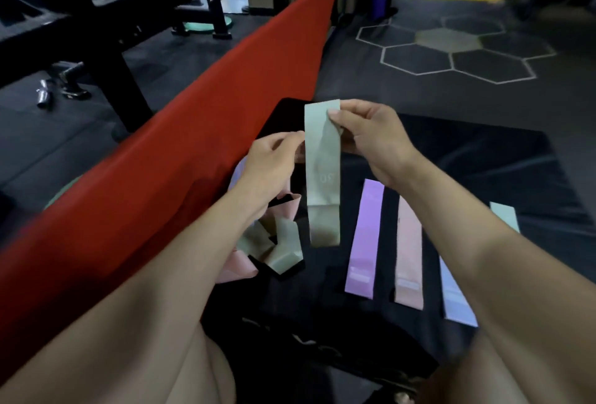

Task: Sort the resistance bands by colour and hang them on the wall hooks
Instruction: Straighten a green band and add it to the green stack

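Observation:
I hold a pale green resistance band (323,177) up over a black mat (467,158), and it hangs straight down. My right hand (371,135) pinches its top end between thumb and fingers. My left hand (274,158) pinches its left edge a little lower. On the mat to the right lie a purple band (364,239), a pink band (409,255), a light blue band (456,294) and another green band (505,215), side by side. Below my left hand sits a jumbled heap of green bands (277,242) and pink bands (235,269). No wall hooks are in view.
A long red pad (193,132) runs diagonally along the mat's left side. Black gym frames (106,32) and loose metal parts (61,81) stand on the dark floor at the left. White hexagon markings (451,48) cover the floor at the far right.

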